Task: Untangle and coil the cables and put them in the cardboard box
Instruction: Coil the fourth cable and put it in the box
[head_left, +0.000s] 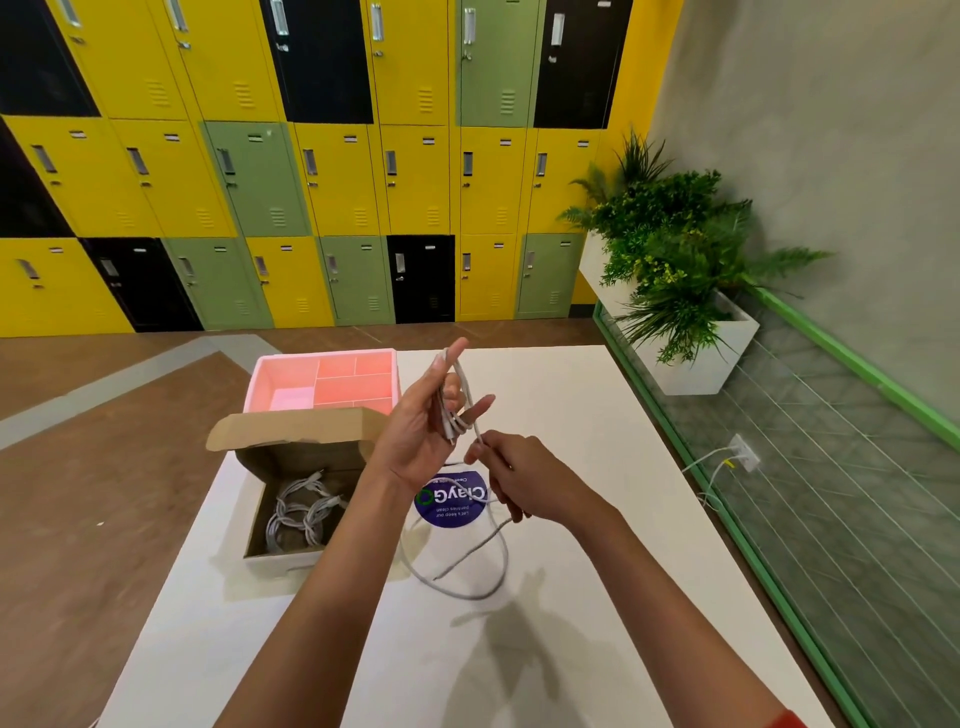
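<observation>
The left hand (421, 431) was raised above the white surface (571, 649), palm turned toward the camera. Several loops of a gray cable (470, 582) were wound over its fingers, from near the tip of the raised index finger down to the outstretched little finger. Its grip was partly closed, with the middle fingers bent against the loops. Just below and to the right, the right hand (530, 480) pinched the same cable between thumb and fingertips, with the other fingers curled round the strand running through its grip. From there the loose length dropped to the surface and lay in a wide, slack curve beside a round blue sticker (452, 512), one end lying inside the curve.

An open cardboard box (291, 558) stood at the left edge of the surface, near the left forearm, its lid flap folded back. Inside lay several coiled cables (301, 512), gray and bundled side by side. Behind the box, touching or nearly touching its flap, sat a pink tray (270, 374) divided into compartments.

Beyond the surface stood a wall of yellow, green and black lockers (337, 176). To the right, a leafy plant (670, 249) grew in a white planter, and a wall socket (744, 451) had thin white leads plugged in.
</observation>
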